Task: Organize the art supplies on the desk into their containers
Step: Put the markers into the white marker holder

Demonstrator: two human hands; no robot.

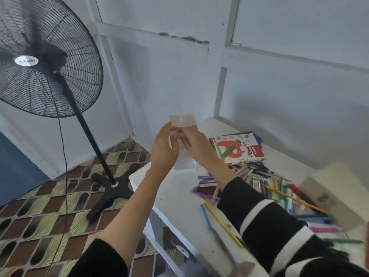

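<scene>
One "OIL PASTELS" box (238,149) on desk (179,196)

A white desk (175,198) fills the lower right of the frame, its bare part toward the left edge. At its far side lies an oil pastels box (239,149) on dark blue paper (258,137); nearer, a loose heap of pens and pencils (259,185) spreads across the middle, with a yellow pencil (221,222) and a blue pen (205,216) apart at lower left. A blurred beige box (329,194) sits at right; whether the small white carton (184,163) at the far left corner rests on the surface is unclear.
</scene>
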